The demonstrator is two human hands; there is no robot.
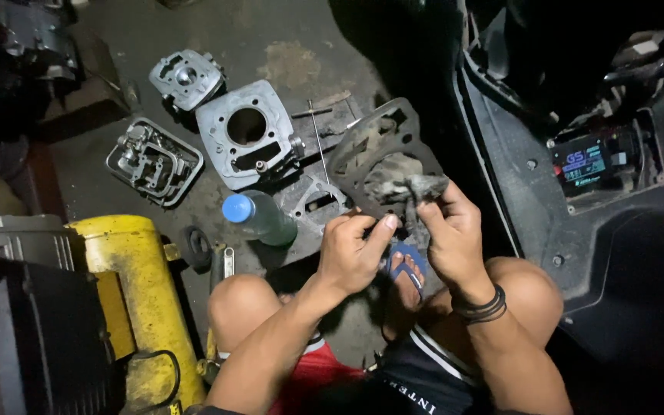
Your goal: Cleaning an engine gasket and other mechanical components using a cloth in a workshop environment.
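Note:
I squat on a concrete floor. My left hand pinches the lower edge of a thin dark gasket with large round and angular cut-outs, holding it up flat in front of me. My right hand grips a dirty grey rag and presses it against the gasket's middle. Black bands circle my right wrist.
On the floor lie a metal cylinder block, a cylinder head, a valve cover part, a long bolt and a blue-capped bottle. A yellow tank stands at left. A dark scooter body fills the right.

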